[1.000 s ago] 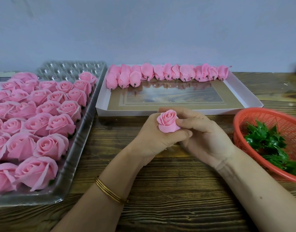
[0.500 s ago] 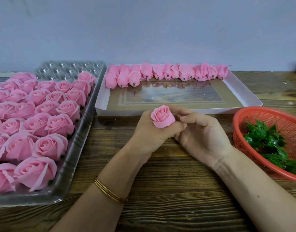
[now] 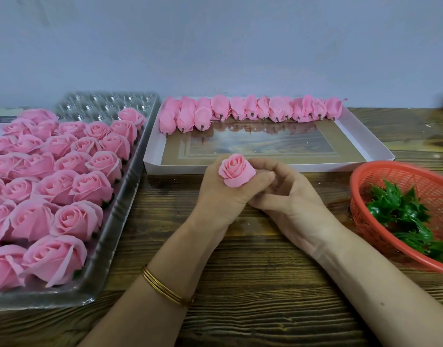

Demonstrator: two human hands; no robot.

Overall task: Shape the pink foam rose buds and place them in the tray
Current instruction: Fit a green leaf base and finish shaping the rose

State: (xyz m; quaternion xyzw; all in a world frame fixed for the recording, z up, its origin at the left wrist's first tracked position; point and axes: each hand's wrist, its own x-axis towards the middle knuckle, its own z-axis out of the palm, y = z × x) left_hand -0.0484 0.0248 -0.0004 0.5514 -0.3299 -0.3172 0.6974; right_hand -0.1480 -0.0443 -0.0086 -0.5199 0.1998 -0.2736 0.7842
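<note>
Over the table (image 3: pixel 240 309) by the tray (image 3: pixel 120 221), our left grip (image 3: pixel 220 199) holds the rose bud (image 3: pixel 236 172), our right grip (image 3: pixel 290 201) we cannot tell; hard squeezing could squash it.

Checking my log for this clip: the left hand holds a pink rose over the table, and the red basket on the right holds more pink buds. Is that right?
Not quite. The head view shows that the red basket holds green leaves, not pink buds. The rest stands: the left hand holds the pink rose over the table.
</note>
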